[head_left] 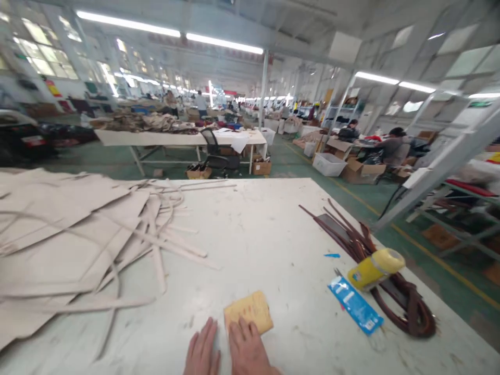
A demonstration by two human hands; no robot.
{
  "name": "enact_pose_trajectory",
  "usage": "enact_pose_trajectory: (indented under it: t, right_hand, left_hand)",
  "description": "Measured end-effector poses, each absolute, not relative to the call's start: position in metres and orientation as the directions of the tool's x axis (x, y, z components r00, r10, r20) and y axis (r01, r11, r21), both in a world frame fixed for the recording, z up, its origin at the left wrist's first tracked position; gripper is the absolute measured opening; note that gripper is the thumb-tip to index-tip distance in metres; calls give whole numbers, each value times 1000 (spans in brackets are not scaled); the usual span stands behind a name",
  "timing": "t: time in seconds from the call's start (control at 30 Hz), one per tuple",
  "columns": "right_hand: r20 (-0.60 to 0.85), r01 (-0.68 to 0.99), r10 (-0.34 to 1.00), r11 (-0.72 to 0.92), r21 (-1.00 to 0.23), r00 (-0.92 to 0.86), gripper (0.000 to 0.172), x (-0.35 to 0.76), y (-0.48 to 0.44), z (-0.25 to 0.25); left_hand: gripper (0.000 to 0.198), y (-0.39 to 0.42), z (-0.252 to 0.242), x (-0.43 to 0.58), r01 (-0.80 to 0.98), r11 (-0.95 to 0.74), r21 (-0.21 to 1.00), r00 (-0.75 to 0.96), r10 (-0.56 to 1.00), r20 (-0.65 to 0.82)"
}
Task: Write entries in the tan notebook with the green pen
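A small tan, flat, roughly square piece lies on the white table near its front edge. What it is made of I cannot tell; faint reddish marks show on its face. My right hand rests on its lower part, fingers stretched out flat. Just left of the piece, my left hand lies palm down on the tabletop with its fingers extended, apart from the piece and holding nothing.
Beige sheets and loose strips cover the table's left side. At the right lie brown straps, a yellow bottle and a blue packet. A slanted metal post stands beyond the right edge.
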State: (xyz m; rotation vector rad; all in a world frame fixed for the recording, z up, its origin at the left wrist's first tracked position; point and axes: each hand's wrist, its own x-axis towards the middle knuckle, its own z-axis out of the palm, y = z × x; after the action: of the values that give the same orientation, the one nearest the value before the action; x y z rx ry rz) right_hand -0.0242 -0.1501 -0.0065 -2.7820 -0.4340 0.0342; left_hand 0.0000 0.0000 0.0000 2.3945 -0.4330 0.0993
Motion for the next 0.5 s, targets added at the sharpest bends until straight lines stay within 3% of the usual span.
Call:
enact_pose_trajectory:
  t: [0.03, 0.13, 0.23, 0.3, 0.4, 0.5]
  right_hand:
    - [40, 315, 323, -876, -365, 946, 53, -37, -146, 5]
    - [68, 204, 194, -880, -429, 979, 61, -43, -155, 43]
    - [-137, -4, 64, -893, -450, 989, 71, -24, -173, 67]
    - [-206, -34, 68, -891, -453, 976, 57, -21, -176, 71]
    - [-256, -82, 43, -886, -456, 966, 33, -45, -163, 65]
    - [-287, -183, -50, -870, -458, 957, 27, -88, -140, 59]
  left_hand:
    - [44, 7, -5, -8, -294, -682, 670, 955, -239, 177]
    - [45, 17, -5, -30, -174, -566, 806, 985, -114, 133]
    - [44, 18, 12, -61, -116, -494, 862, 993, -29, 116]
    - [44, 19, 25, -94, -81, -458, 885, 997, -20, 80]
    - [42, 21, 36, -148, 82, -326, 942, 992, -68, -109]
    - [47, 30, 36, -179, 294, -152, 944, 954, -12, -299]
